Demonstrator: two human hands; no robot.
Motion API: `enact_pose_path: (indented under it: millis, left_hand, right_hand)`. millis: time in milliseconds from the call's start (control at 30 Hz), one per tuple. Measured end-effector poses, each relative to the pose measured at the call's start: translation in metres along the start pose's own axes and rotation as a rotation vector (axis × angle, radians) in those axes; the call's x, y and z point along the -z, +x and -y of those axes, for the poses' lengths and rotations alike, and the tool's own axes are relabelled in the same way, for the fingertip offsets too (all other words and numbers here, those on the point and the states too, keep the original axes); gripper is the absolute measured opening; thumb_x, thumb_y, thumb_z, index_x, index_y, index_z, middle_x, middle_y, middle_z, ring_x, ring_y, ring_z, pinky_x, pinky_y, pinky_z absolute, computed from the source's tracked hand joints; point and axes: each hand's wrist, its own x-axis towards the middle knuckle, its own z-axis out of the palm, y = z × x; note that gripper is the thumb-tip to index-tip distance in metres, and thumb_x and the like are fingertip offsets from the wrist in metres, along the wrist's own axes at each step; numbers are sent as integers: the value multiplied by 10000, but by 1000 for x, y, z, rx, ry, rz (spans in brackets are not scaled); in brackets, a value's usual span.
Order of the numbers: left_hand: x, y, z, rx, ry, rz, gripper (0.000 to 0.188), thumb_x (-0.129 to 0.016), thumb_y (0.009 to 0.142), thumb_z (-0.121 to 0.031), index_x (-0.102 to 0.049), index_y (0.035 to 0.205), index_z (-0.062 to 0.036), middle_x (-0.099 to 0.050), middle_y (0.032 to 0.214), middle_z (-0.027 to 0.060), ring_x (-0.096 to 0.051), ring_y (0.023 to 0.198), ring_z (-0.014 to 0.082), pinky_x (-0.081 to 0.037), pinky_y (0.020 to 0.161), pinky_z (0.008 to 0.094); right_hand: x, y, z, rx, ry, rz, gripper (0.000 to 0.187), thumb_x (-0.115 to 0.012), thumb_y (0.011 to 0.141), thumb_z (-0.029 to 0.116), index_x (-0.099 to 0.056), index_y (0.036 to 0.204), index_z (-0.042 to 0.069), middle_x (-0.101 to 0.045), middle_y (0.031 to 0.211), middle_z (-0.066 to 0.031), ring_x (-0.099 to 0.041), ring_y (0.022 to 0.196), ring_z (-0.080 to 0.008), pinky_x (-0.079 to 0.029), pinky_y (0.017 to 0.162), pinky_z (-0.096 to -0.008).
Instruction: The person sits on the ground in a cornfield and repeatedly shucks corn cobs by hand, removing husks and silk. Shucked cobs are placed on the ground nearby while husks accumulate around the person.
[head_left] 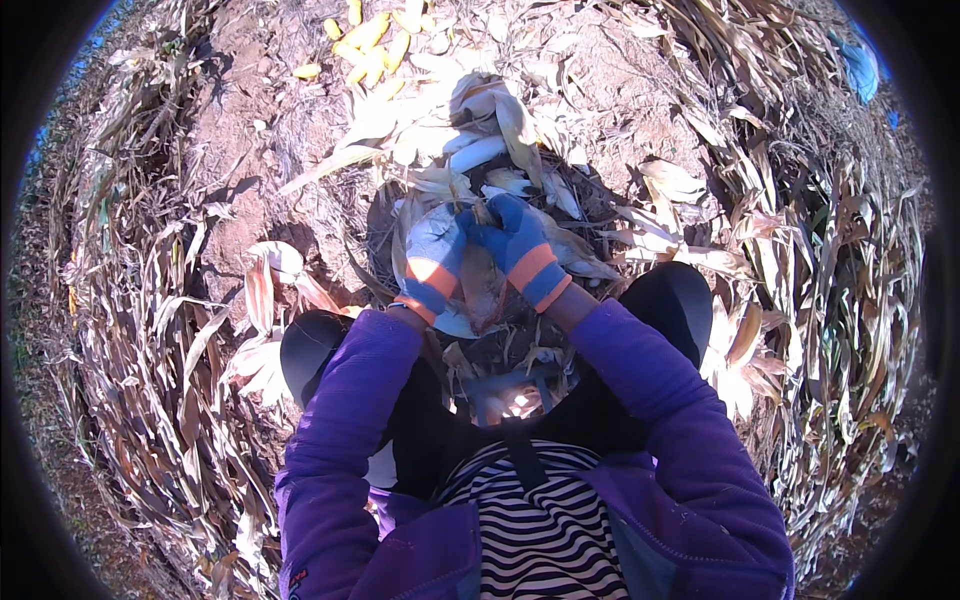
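Note:
My left hand (436,252) and my right hand (515,243) wear blue gloves with orange bands at the wrists. They meet in front of me, fingers curled close together on an ear of corn in its husk (480,287). Its pale, reddish-brown leaves hang down between my wrists. The fingertips are partly hidden, and strong sun washes out the back of my left glove. Just beyond my hands lies a heap of loose, dry husks (492,112), bright white in the sunlight.
Several bare yellow corn cobs (368,45) lie on the soil at the far side. Dry corn stalks (130,290) pile up on the left, and more stalks (815,260) on the right. Open husks (262,368) lie beside my left knee, others (742,350) beside my right knee.

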Motion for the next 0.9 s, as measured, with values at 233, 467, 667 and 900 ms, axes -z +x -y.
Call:
enact_pose_path:
  millis: [233, 467, 667, 900]
  left_hand:
    - [8, 5, 19, -119, 91, -120, 197, -556, 870, -174, -595, 911, 14, -634, 789, 151, -610, 717, 244, -463, 642, 331]
    - [18, 7, -17, 150, -342, -38, 174, -470, 902, -119, -582, 922, 13, -608, 816, 137, -586, 778, 224, -467, 728, 294]
    - [15, 12, -6, 56, -296, -51, 182, -458, 919, -129, -578, 964, 0, -587, 828, 86, -558, 803, 207, -455, 732, 293]
    - [-4, 5, -27, 184, -443, -97, 276, -545, 910, -286, -606, 929, -18, -616, 886, 51, -555, 757, 144, -443, 670, 262]
  right_hand:
    - [-5, 0, 9, 124, -174, 56, 282, -734, 683, 124, -526, 818, -9, -521, 744, -96, -471, 674, -203, -413, 625, -334]
    - [-7, 2, -7, -77, 240, 7, 200, -705, 730, 54, -512, 777, 31, -498, 722, 5, -431, 667, -81, -401, 585, -256]
    - [-3, 0, 3, -92, 206, 0, 182, -694, 738, 63, -525, 799, 36, -503, 694, 4, -430, 650, -82, -401, 578, -262]
    - [4, 1, -11, -79, 203, 4, 188, -673, 754, 102, -533, 850, 20, -549, 721, -44, -485, 667, -117, -431, 607, -283]
